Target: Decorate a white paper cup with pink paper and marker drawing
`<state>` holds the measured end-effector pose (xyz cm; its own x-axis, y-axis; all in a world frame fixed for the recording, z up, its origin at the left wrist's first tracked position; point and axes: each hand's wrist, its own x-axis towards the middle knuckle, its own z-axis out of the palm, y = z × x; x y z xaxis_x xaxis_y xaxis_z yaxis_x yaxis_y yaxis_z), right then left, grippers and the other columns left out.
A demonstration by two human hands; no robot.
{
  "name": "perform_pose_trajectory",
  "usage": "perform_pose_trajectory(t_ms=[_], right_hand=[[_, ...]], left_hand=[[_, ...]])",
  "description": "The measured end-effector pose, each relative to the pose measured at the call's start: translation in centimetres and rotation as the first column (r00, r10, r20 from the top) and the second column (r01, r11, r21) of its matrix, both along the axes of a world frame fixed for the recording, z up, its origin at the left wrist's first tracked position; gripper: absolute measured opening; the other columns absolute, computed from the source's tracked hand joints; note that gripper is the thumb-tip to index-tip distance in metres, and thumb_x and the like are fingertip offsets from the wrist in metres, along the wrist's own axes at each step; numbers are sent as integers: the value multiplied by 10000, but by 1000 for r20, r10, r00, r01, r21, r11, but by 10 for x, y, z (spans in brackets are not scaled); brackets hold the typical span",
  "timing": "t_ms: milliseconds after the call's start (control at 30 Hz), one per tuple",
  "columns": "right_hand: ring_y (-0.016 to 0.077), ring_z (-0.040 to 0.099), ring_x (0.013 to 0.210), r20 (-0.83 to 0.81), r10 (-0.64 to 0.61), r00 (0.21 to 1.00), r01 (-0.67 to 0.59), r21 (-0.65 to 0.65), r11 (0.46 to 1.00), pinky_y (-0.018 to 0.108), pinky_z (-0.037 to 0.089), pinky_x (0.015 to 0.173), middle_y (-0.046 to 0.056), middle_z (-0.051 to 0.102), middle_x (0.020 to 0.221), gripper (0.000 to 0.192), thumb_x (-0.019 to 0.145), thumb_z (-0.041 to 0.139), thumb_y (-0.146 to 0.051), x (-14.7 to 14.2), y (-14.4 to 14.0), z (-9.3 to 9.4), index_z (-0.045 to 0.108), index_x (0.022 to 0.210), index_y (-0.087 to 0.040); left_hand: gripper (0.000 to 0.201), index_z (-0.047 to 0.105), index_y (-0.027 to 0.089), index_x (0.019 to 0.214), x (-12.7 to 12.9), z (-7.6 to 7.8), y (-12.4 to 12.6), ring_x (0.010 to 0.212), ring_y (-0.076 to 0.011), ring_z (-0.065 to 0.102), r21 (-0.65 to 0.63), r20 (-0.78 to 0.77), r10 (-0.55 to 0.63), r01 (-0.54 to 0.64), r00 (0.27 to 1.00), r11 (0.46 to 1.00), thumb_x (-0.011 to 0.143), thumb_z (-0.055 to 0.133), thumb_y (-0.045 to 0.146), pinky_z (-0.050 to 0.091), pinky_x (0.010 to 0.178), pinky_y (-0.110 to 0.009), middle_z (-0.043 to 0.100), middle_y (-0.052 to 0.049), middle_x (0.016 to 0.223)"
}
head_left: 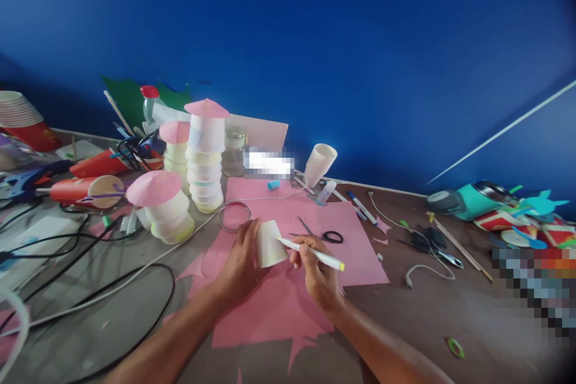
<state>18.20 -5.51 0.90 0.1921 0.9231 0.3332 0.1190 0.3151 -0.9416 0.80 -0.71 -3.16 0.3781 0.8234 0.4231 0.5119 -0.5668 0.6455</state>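
Both forearms cross pink paper [279, 306] on a cluttered table [423, 318], blue wall [315, 42] behind.

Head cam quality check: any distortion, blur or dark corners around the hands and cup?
Head view: strong wide-angle bend, with the table edge and the white line on the blue wall slanting; corners darken, most at right; two pixelated patches. The centre is fairly sharp: the left hand holding the white paper cup and the right hand gripping the white marker with a yellow end read clearly. Light is soft, no glare.
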Motion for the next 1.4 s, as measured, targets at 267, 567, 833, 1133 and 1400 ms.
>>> perform_pose_trajectory(t_ms=[267,567,833,1133,1400], right_hand=[[121,532,522,125,47,991,-50,20,999,243,446,500,3,636,647,268,967,497,-415,-1,-7,4,655,946,-200],[133,541,555,196,44,980,-50,25,998,261,467,557,-3,639,677,244,978,487,-396,2,-4,-1,646,975,-211],[135,538,561,206,62,977,-65,7,998,264,465,557,5,629,683,266,981,477,-408,2,-4,1,640,964,-198],[118,478,501,138,75,988,-70,-39,997,249,388,494,-21,546,591,323,980,467,-442,5,-5,1,640,885,-187],[131,529,536,95,28,995,-24,-44,999,261,449,528,-5,610,633,340,966,486,-497,2,-4,0,628,941,-189]], left_hand=[[939,146,203,1495,3,4,-2,1307,-411,473,4,2,3,-3,1000,1000,761,731,233,514,1002,-589,425,-212,1371],[908,199,148,1473,1,9,-2,1303,-417,489,-17,-23,5,-6,1000,1000,760,738,303,530,980,-568,435,-242,1365],[889,235,166,1470,2,11,-3,1288,-389,513,-37,-10,8,-9,1000,999,751,740,302,516,1017,-552,448,-216,1370],[877,236,148,1467,1,9,-2,1273,-389,527,-16,-30,14,-14,999,1000,764,734,313,513,1019,-566,463,-229,1354],[896,205,179,1473,1,9,-3,1296,-397,504,-7,-37,17,-17,999,1000,750,726,261,508,1019,-573,459,-192,1357]])
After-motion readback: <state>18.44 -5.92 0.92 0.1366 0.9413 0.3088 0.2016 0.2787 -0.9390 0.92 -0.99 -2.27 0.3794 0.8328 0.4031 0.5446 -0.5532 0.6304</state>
